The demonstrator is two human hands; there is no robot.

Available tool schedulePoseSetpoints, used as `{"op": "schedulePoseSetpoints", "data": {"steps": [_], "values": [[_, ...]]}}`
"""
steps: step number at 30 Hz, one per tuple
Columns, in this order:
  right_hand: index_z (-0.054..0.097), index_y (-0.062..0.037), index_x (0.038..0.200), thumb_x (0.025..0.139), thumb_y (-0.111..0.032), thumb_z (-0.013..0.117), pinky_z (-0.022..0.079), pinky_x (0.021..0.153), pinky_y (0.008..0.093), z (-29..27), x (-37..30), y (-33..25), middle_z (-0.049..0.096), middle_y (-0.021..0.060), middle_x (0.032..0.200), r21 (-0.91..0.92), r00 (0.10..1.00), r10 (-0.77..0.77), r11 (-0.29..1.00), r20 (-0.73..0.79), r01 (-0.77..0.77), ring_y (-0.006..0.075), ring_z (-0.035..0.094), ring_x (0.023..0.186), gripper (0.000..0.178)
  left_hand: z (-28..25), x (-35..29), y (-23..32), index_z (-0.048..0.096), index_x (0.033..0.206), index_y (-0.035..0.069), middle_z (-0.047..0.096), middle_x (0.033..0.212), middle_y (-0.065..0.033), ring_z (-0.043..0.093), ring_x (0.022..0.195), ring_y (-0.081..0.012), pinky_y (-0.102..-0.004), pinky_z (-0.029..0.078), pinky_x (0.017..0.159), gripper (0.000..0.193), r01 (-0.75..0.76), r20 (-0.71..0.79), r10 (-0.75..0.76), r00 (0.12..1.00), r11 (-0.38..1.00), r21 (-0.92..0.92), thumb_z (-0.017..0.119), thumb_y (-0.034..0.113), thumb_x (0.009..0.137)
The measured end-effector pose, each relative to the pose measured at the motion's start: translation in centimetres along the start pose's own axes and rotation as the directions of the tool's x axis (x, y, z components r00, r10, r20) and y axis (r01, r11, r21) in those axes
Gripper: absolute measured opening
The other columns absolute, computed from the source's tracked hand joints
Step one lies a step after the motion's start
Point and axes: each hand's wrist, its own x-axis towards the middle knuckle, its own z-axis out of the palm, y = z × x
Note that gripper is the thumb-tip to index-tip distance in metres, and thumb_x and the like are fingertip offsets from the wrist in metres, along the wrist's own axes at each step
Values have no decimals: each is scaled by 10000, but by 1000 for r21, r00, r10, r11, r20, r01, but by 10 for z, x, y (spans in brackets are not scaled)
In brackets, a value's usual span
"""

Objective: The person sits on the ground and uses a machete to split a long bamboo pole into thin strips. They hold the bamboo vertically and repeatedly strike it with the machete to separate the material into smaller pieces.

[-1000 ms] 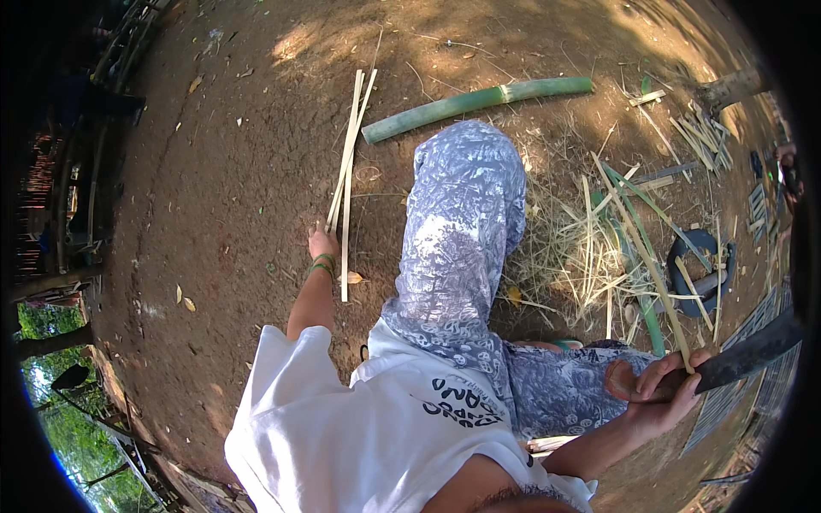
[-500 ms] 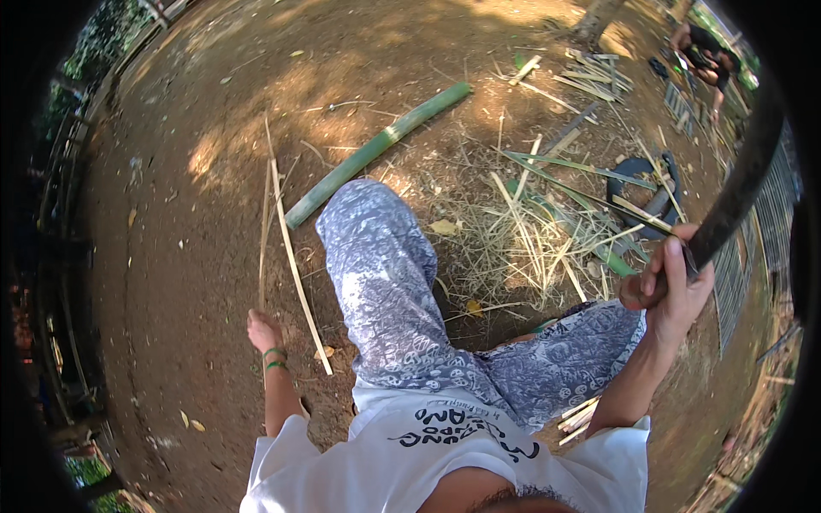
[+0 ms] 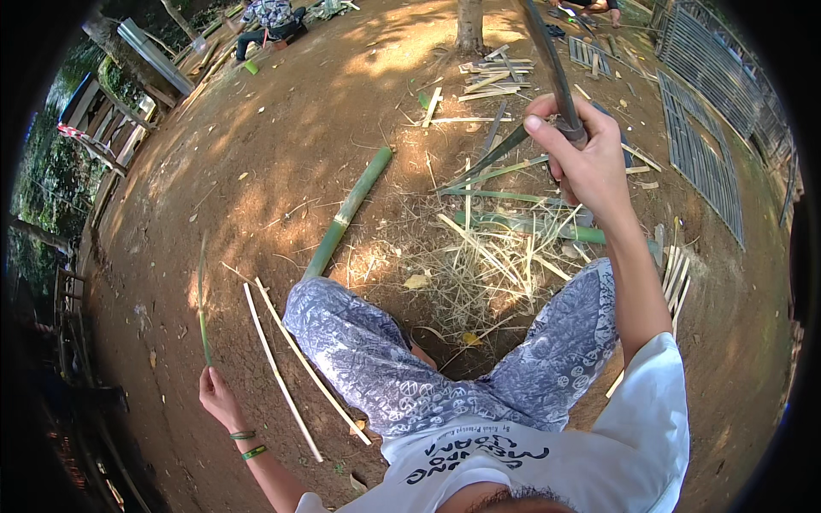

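At the lower left, my left hand (image 3: 221,398) pinches the lower end of a thin green bamboo strip (image 3: 203,316), which stands up from the fingers. My right hand (image 3: 586,158) is raised at the upper right, closed round the grip of a curved knife (image 3: 554,68); the knife's dark length points up and away, with a metal collar by the fingers. From beside the thumb a dark pointed strip (image 3: 487,162) slants down to the left; whether the fingers hold it I cannot tell. Two pale bamboo strips (image 3: 278,376) lie between my left hand and my knee.
A thick green bamboo pole (image 3: 351,209) lies beyond my left knee. Shavings (image 3: 483,256) cover the ground ahead, with split bamboo (image 3: 496,81) beyond. Slatted bamboo panels (image 3: 701,158) lie at the right. A tree trunk (image 3: 469,26) and seated person (image 3: 272,21) are farther off.
My right hand has risen and moved left with the knife. My left hand has shifted down and left, with the thin strip. The view has tilted up, showing more of the far ground.
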Motion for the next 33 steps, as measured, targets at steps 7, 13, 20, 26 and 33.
{"op": "schedulePoseSetpoints", "data": {"steps": [7,13,20,26,33], "values": [[679,-29,964,888,-208,764,323,483,208,-2,32,8,593,-61,652,44,992,-116,992,-45,118,0,452,539,212,68,33,229,565,1231,23,610,922,-3,552,774,-68,-216,456,686,214,-77,256,387,886,668,-740,546,102,1033],[670,-37,947,887,-189,761,390,469,216,3,47,12,663,0,775,157,991,-72,983,-115,90,24,513,541,188,187,-3,358,562,1308,42,709,972,-93,687,887,-167,-312,578,846,292,168,360,740,569,324,-931,511,43,1020],[646,11,1010,906,-176,733,465,491,222,-5,55,38,682,156,1231,528,983,-148,829,-107,183,54,532,548,231,313,-155,323,536,1310,9,691,991,-69,668,960,-173,-329,517,937,289,382,592,670,448,456,-804,521,55,1025],[633,33,1049,896,-152,746,484,499,249,-7,56,46,703,134,1107,623,962,10,764,-273,169,93,553,553,266,350,-205,266,555,1249,6,696,1018,-62,645,953,-137,-305,510,919,242,442,623,626,470,444,-779,539,126,1040],[629,2,1012,904,-163,743,469,494,237,-16,53,36,731,137,949,625,995,-49,775,-88,93,77,537,535,228,361,-200,238,566,1199,13,698,1061,-50,638,1029,-129,-282,475,960,187,380,700,582,413,589,-714,537,100,1036]]}}
